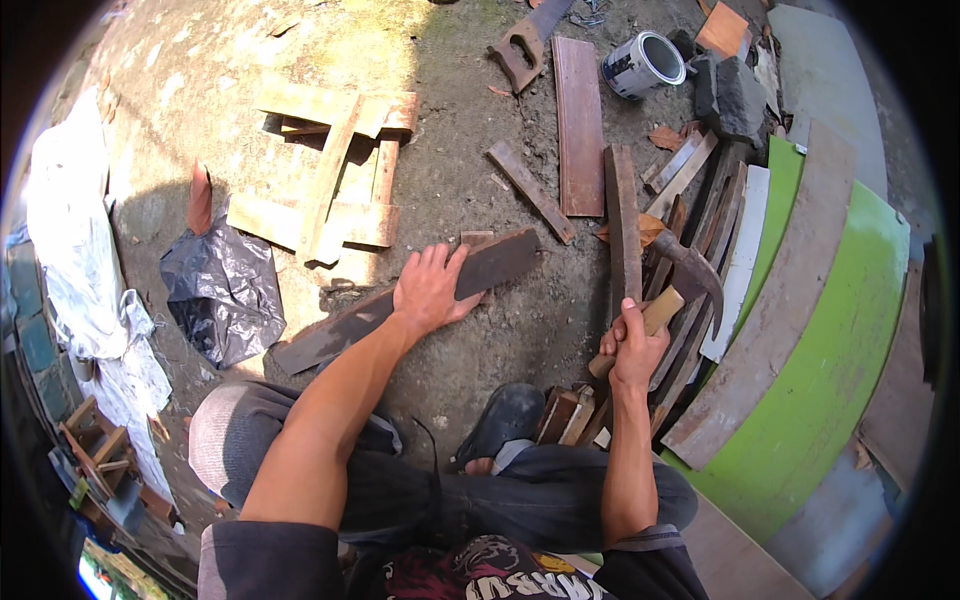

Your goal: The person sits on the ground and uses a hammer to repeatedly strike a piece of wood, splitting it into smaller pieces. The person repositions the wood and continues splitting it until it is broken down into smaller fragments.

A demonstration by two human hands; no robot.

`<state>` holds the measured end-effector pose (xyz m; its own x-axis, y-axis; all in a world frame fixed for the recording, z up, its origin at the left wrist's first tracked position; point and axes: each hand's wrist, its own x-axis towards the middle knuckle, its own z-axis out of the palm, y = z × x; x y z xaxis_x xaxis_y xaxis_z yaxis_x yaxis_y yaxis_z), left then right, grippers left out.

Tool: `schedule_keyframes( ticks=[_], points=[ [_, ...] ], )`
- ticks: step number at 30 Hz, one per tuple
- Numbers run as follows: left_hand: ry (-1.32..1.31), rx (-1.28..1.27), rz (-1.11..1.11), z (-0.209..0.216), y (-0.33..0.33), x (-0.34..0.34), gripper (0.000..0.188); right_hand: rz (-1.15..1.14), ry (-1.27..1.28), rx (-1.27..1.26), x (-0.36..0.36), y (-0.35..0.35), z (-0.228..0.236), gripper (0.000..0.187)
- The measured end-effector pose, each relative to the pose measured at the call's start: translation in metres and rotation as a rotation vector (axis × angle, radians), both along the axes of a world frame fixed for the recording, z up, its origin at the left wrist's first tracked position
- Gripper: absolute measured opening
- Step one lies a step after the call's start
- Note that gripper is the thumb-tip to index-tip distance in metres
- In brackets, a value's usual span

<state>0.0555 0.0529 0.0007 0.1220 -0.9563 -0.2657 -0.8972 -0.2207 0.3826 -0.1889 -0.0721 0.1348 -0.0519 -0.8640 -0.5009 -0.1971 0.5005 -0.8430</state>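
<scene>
My left hand [432, 290] is wrapped over a dark, weathered wooden plank [340, 332] that lies slantwise on the ground before me. A small wood block [477, 238] shows just behind the plank's far edge, partly hidden. In my right hand [638, 348] is a claw hammer [690, 272], gripped by its pale wooden handle, with the dark curved claw pointing away to the right. The hammer head is raised over a stack of narrow wood strips [705, 250], apart from the plank. Close to this hand, a long wood batten [622, 215] runs away from me.
A nailed wooden frame [335, 190] lies far left, near a black plastic bag [228, 290]. Toward the back are a handsaw [525, 50], a reddish board [578, 130], a short stick [530, 190], a paint can [645, 65] and a grey stone block [730, 98]. Green panels [830, 310] lean at right.
</scene>
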Motion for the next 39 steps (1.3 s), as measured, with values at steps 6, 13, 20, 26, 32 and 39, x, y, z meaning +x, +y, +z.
schedule_keyframes(
  ticks=[6, 13, 20, 26, 32, 39],
  points=[
    [0.028, -0.076, 0.003, -0.004, 0.000, -0.001, 0.076, -0.237, -0.159, -0.116, 0.006, 0.033, -0.038, 0.023],
    [0.023, -0.014, 0.008, 0.002, 0.002, -0.001, 0.078, -0.090, 0.010, 0.117, -0.012, -0.005, -0.009, 0.022],
    [0.044, -0.070, 0.017, -0.001, 0.000, -0.004, 0.075, -0.050, 0.024, 0.230, 0.012, 0.040, -0.033, 0.018],
    [0.044, -0.071, 0.048, -0.002, 0.003, 0.000, 0.075, -0.056, -0.106, 0.199, 0.001, 0.001, 0.001, 0.024],
    [0.042, -0.069, 0.038, 0.003, 0.001, -0.005, 0.074, -0.304, -0.379, 0.132, -0.002, 0.016, -0.018, 0.030],
    [0.045, -0.076, 0.055, 0.003, 0.006, -0.003, 0.075, -0.114, -0.198, 0.262, -0.010, -0.006, 0.000, 0.029]
  ],
)
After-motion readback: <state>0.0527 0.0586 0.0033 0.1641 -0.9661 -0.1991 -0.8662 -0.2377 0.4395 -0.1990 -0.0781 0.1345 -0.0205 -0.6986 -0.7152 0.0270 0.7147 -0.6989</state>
